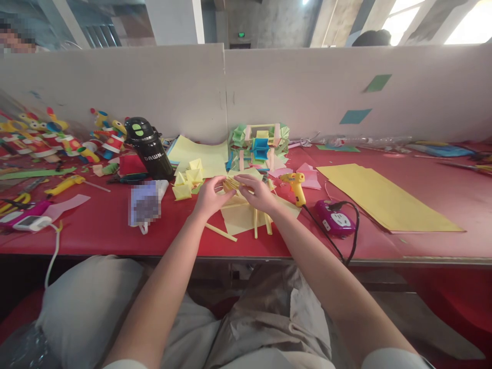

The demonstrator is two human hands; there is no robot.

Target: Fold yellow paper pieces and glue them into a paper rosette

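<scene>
Between my left hand (pixel 211 196) and my right hand (pixel 258 193) is a small piece of pleated yellow paper (pixel 231 183), gripped from both sides with curled fingers. My fingers cover part of it. Beneath my hands lie pale yellow paper sheets (pixel 234 221) and several rolled yellow paper sticks (pixel 222 232). Left of my left hand stand folded yellow paper shapes (pixel 183 187). Behind my hands stands a paper model (pixel 261 146) with green fan-like sides and blue folded parts. A yellow hot glue gun (pixel 295 185) stands to the right of my right hand.
A purple power socket (pixel 335 218) with a black cable sits at the right, beside large yellow sheets (pixel 388 197). At the left are a black bottle (pixel 149 148), a phone (pixel 144 203), another glue gun (pixel 65 185) and colourful toy figures (pixel 61 136). A partition (pixel 154 87) closes the back.
</scene>
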